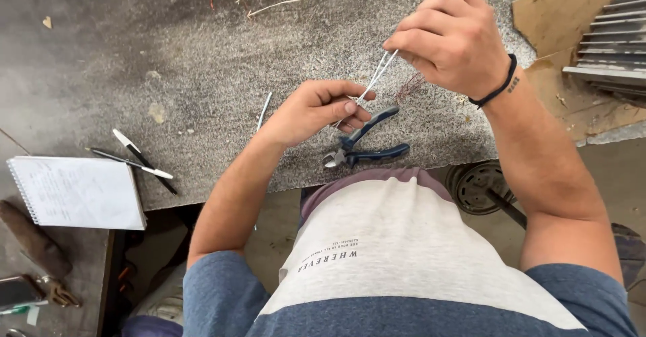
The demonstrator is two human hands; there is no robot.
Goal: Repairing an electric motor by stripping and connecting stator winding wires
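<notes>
A: What is the biggest thing in the frame?

B: The grey carpet-covered table (202, 74), which fills the upper half. At the lower left lies a white spiral notebook (77, 192), and just above it are two pens (141, 162), crossing each other.

A: And the hands?

B: The right hand (452, 37) is in the upper right of the frame, with a black band at the wrist. Its fingers are closed together on the upper part of the thin white wires (377, 76). The left hand (316, 110) is in the centre, and its thumb and fingers pinch the lower end of the same wires. So the wires run tight between both hands, above the table.

A: Something smaller?

B: Blue-handled pliers (363, 147) lie on the table edge, just below the left hand, not touched.
</notes>
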